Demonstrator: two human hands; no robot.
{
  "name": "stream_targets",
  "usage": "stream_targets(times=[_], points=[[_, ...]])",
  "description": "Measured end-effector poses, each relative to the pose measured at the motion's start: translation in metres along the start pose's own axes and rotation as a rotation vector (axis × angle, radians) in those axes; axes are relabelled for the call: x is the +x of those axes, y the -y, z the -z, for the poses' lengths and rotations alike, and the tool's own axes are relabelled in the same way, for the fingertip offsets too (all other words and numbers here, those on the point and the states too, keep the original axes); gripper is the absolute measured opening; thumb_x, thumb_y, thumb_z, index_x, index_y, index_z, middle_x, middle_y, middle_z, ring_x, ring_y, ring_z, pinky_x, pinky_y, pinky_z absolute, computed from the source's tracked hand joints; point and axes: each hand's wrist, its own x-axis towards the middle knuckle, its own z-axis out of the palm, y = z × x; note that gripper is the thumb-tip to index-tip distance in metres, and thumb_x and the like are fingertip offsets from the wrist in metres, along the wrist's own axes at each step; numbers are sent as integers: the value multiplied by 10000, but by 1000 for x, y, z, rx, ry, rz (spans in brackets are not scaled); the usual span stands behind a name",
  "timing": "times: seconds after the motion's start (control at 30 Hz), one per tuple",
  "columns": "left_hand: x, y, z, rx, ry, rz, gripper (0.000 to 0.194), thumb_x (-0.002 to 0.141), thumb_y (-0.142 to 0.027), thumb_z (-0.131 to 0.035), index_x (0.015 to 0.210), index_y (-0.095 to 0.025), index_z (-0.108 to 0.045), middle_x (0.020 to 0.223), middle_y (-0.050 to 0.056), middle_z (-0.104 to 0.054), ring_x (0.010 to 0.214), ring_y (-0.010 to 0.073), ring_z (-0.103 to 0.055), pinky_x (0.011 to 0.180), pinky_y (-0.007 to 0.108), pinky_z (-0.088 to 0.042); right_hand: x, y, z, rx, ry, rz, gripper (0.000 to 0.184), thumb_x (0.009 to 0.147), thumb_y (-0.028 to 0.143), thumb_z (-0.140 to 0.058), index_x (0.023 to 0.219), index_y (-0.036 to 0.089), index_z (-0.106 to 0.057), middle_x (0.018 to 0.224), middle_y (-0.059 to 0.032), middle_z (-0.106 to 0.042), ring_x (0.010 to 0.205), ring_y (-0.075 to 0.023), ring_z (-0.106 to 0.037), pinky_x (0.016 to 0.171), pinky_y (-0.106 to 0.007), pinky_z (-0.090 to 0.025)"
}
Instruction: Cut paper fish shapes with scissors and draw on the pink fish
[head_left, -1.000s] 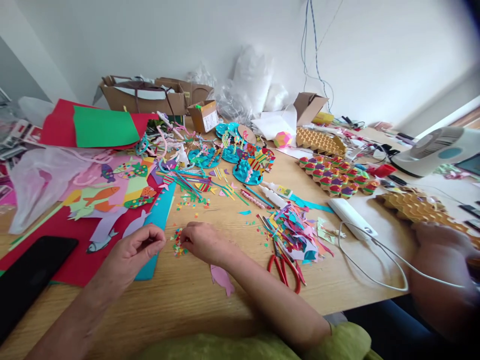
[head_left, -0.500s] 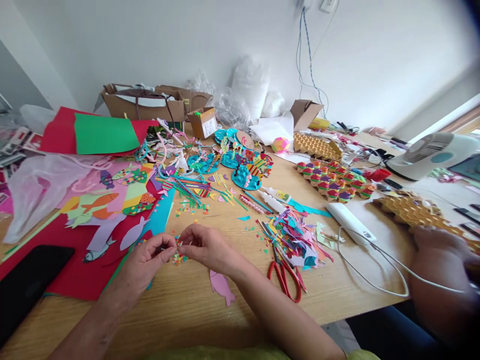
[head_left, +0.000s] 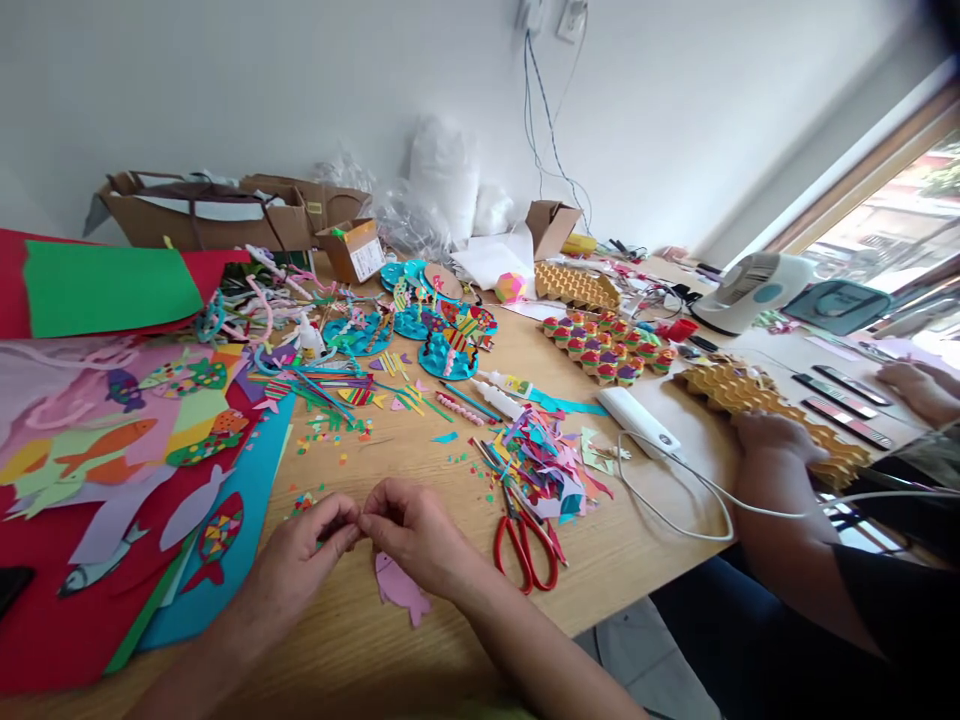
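Observation:
Both my hands meet above the table near its front edge. The fingers of my left hand (head_left: pixel 315 555) are pinched, and so are those of my right hand (head_left: pixel 409 530); their tips touch or nearly touch. Whatever lies between the fingertips is too small to make out. Just below my right hand lies a pink paper fish (head_left: pixel 403 590), partly covered by it. Small coloured paper bits (head_left: pixel 304 503) are scattered behind my left hand. To the right, red-handled scissors (head_left: pixel 526 550) rest beside a heap of paper scraps (head_left: pixel 547 460).
Red and blue sheets with paper fish (head_left: pixel 220 530) cover the left side. Blue painted crafts (head_left: pixel 448 360) stand mid-table. A white power strip (head_left: pixel 639 422) and its cable lie to the right. Another person's hand (head_left: pixel 776 435) touches an egg-carton tray (head_left: pixel 712 395).
My hands, apart at first, have come together at the fingertips. The view has swung right, showing more of the co-worker's side and the window.

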Motion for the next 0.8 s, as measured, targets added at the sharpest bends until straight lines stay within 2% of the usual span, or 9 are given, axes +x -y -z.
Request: stream_targets(times=[0.1, 0.2, 0.37, 0.5, 0.63, 0.8], points=[[5, -3, -8, -154, 89, 4, 166, 746, -301, -502, 620, -196, -524, 579, -28, -507, 584, 144, -484, 542, 237, -406, -2, -6, 5, 60, -24, -49, 102, 732, 162, -559, 646, 164, -505, 515, 65, -465, 476, -63, -427, 438, -162, -311], [9, -7, -12, -287, 125, 48, 168, 744, -301, -499, 621, -188, -515, 578, -34, -492, 575, 132, -465, 545, 234, -392, -2, -11, 10, 279, 4, -85, 147, 735, 264, -556, 655, 169, -476, 508, 61, -480, 453, -66, -450, 432, -172, -328], [13, -16, -15, -384, 79, 106, 150, 728, -285, -510, 616, -185, -499, 564, -40, -478, 569, 126, -444, 552, 239, -375, -2, -15, 16, 485, -15, -83, 144, 684, 271, -566, 720, 166, -474, 572, 52, -539, 430, -57, -461, 417, -175, -337], [13, -18, -15, -406, 66, 131, 145, 717, -285, -521, 618, -181, -500, 566, -43, -467, 578, 126, -438, 558, 240, -370, -2, -14, 16, 507, -28, -104, 197, 677, 293, -597, 779, 171, -481, 561, 70, -516, 423, -60, -458, 407, -178, -326], [14, -16, -16, -396, 75, 150, 139, 715, -291, -531, 637, -177, -513, 581, -43, -464, 596, 125, -444, 553, 232, -363, -2, -15, 14, 477, -5, -85, 210, 668, 317, -634, 710, 159, -503, 554, 65, -503, 430, -49, -433, 419, -176, -323], [16, -13, -20, -378, 63, 142, 126, 705, -275, -532, 633, -172, -536, 584, -36, -488, 603, 130, -468, 575, 241, -387, 0, -21, 12, 347, -42, -90, 185, 707, 317, -570, 651, 159, -490, 515, 63, -460, 415, -52, -404, 407, -175, -303]])
